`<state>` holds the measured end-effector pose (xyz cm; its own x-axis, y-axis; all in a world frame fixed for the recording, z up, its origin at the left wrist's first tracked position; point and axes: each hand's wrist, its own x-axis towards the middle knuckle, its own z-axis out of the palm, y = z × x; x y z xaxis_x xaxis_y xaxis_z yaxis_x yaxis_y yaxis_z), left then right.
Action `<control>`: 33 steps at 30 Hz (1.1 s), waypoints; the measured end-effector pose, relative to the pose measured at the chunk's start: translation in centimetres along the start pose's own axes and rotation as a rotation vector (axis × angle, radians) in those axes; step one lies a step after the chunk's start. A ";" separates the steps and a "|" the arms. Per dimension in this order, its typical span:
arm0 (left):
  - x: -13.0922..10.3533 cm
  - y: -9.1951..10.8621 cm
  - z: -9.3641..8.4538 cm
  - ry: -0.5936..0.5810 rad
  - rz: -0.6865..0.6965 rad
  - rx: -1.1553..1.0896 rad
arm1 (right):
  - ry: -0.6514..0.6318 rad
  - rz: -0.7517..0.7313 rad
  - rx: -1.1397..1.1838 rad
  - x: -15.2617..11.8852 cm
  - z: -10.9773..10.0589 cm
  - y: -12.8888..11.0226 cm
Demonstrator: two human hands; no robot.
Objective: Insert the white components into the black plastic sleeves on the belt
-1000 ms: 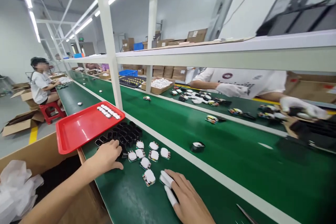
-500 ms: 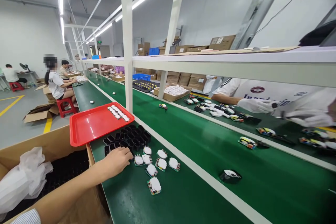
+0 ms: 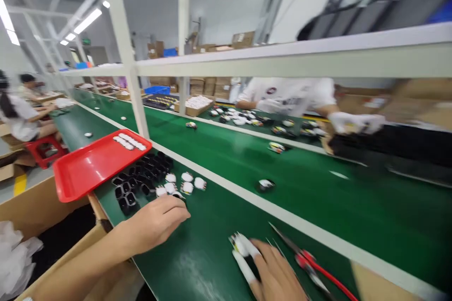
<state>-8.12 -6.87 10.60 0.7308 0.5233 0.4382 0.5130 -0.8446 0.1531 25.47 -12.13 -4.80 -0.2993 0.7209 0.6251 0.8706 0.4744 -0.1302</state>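
My left hand is closed over the bench, its fingertips around a small black plastic shell that is mostly hidden. Just beyond it lie several small circuit boards with white tops. Rows of open black shells stand to the left of them. My right hand, with white covers on the thumb and a finger, pinches another white-topped circuit board low over the green bench; motion blurs it. Beside this hand lie red-handled pliers and thin metal tweezers.
A red tray with two white rows stands at the left edge, above a cardboard box of black parts. A green conveyor carries scattered assemblies. Across it, a person in white gloves works. A post supports the overhead shelf.
The view has swung right. My left hand has moved away from the shell rows toward the near side of the boards. My right hand has come into view, holding the nearest board.
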 end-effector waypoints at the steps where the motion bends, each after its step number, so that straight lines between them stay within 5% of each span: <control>1: 0.9 0.6 1.4 -0.023 0.071 -0.046 | -0.035 0.010 -0.007 0.3 -0.8 -0.5; 8: 5.3 0.7 10.1 -0.203 0.285 -0.243 | -0.119 0.199 -0.057 0.1 -2.5 -2.7; 15: 5.4 -1.4 13.3 -0.233 -0.014 -0.556 | -0.078 0.246 0.076 0.3 -3.0 -2.8; 23: 4.6 -1.4 15.1 -0.269 -0.162 -0.787 | 0.098 0.298 0.193 1.6 -3.8 -3.0; 33: 4.4 -1.0 14.1 -0.299 -0.203 -0.661 | 0.020 0.186 0.137 3.6 -5.7 -4.5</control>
<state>0.94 -2.09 -0.14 0.7903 0.6045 0.1001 0.3423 -0.5711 0.7461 22.68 -14.57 2.37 -0.1297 0.7927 0.5957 0.8487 0.3993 -0.3467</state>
